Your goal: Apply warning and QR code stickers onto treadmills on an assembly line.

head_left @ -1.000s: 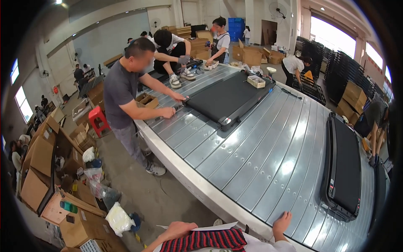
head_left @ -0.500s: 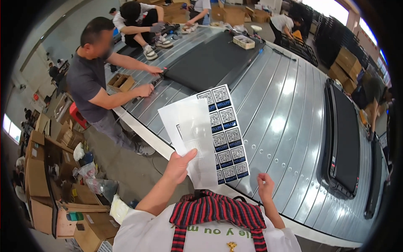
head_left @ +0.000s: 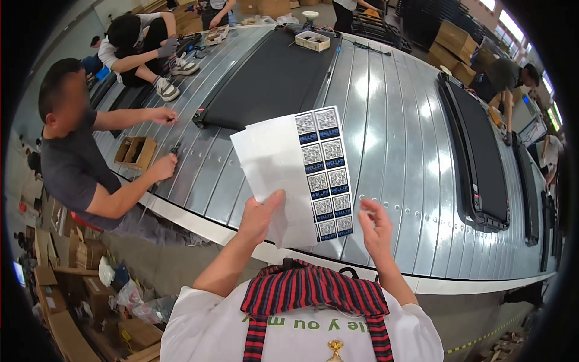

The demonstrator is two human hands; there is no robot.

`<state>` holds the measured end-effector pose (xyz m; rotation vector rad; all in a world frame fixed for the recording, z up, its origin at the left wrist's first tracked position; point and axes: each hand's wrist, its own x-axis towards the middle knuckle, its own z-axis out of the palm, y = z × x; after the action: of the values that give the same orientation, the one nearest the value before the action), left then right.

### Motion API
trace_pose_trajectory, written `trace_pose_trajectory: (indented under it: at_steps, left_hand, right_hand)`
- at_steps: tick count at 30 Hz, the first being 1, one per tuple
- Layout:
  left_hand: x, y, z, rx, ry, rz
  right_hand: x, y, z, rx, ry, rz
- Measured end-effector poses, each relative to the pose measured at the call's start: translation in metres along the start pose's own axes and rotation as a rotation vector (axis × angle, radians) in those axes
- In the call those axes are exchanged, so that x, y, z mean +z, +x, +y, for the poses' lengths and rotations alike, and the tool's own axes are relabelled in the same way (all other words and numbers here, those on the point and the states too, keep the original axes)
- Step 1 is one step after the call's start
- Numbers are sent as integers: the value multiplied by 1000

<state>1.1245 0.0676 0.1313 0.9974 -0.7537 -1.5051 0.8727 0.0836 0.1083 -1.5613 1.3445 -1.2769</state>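
Note:
My left hand (head_left: 260, 218) is closed on a sheet of stickers (head_left: 326, 175), thumb on its front. Rows of square black-and-white code labels with blue bands show along the right part. White backing paper (head_left: 271, 163) covers or makes up the left part; a loose flap cannot be told from the sheet itself. Just right of the sheet's lower edge, my right hand (head_left: 376, 232) is raised with bent fingers apart, and I see nothing in it. Both hands are above a ribbed metal work surface (head_left: 398, 163).
A large black treadmill-like belt deck (head_left: 259, 78) lies beyond the sheet, a small parts tray (head_left: 312, 41) on it. Another long black deck (head_left: 476, 157) is at right. At left, a co-worker (head_left: 78, 151) stands by a cardboard box (head_left: 136, 152); another person (head_left: 139, 54) sits on the surface.
My right hand has risen close to the sheet and its fingers have spread. The view has swung right, so the surroundings sit further left. The standing co-worker's hands have moved away from the deck's corner.

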Motion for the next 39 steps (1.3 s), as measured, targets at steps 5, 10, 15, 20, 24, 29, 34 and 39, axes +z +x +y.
trace_pose_trajectory:
  at_steps: [5,10,15,20,24,29,34,39]
  left_hand:
    - [-27,-5,15,-106,464,35]
    - [-43,-22,3,-62,538,-203]
    - [-56,-63,-26,-6,585,38]
    - [-35,-107,-54,49,460,413]
    - [-23,-156,-81,38,506,633]
    - [-1,-233,-73,29,683,735]
    - [-22,-331,-111,137,495,1056]
    - [-14,-448,-157,237,306,1409]
  right_hand:
    - [37,16,-27,-232,-95,108]
    - [37,14,-12,296,470,-396]
    - [49,22,-7,-64,116,-635]
    - [41,9,17,110,317,-866]
    - [44,-16,42,138,460,-1047]
    - [67,-51,40,-30,207,-1165]
    - [110,-96,3,-179,31,-1375]
    - [147,-172,-19,-609,16,-1341]
